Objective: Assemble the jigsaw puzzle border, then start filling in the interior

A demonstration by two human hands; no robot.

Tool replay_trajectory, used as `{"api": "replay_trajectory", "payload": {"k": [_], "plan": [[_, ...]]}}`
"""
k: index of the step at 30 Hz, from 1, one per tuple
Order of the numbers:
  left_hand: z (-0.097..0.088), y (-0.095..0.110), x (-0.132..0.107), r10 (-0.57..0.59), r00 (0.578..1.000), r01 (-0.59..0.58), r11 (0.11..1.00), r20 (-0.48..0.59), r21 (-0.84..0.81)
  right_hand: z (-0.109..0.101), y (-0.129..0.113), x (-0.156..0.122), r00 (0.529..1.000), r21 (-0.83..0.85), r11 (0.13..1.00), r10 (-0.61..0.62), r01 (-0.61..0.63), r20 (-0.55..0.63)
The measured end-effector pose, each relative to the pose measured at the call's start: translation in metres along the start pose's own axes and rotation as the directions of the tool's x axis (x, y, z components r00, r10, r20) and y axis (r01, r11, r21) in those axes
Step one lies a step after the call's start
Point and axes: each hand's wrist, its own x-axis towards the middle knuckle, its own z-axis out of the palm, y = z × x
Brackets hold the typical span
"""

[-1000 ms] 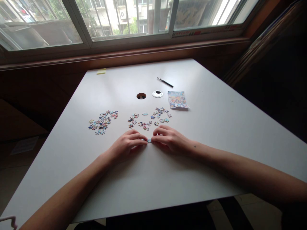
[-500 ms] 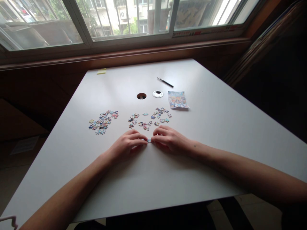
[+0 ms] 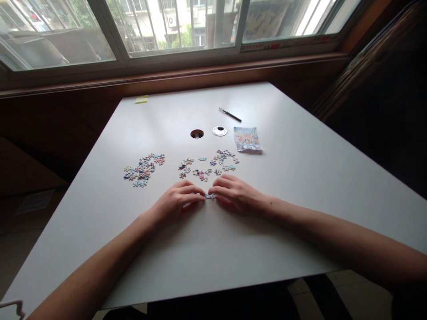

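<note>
Small bluish jigsaw puzzle pieces [image 3: 210, 196] lie on the white table between my fingertips. My left hand [image 3: 180, 195] is closed on their left end, its fingers bent and the thumb hidden beneath. From the other side, my right hand [image 3: 231, 191] pinches at the same pieces with curled fingers. How many pieces are there, and whether they interlock, I cannot make out. Just beyond my hands sit loose groups of puzzle pieces [image 3: 200, 174] and, further right, another cluster [image 3: 224, 156]. A denser pile of pieces [image 3: 143, 169] spreads out to the left.
A crumpled printed picture sheet [image 3: 247, 138] lies right of the pieces, with a black pen [image 3: 230, 114] behind it. A round cable hole [image 3: 196, 134] opens in the table [image 3: 213, 253] beside its metal cover [image 3: 219, 131]. A yellow sticky note [image 3: 142, 99] marks the far left corner.
My right fingertips have shifted slightly left and up over the pieces, so more of the bluish pieces shows between my hands. My left hand stays nearly where it was.
</note>
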Motion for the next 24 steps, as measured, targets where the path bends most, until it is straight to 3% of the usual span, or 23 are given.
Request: {"api": "replay_trajectory", "payload": {"k": [24], "plan": [[-0.0006,0.0007,0.0008,0.001,1.000,-0.001,1.000,-0.006,-0.007,-0.0014,-0.0011,0.0008,1.000,0.002,1.000,0.000,0.000,0.001]]}}
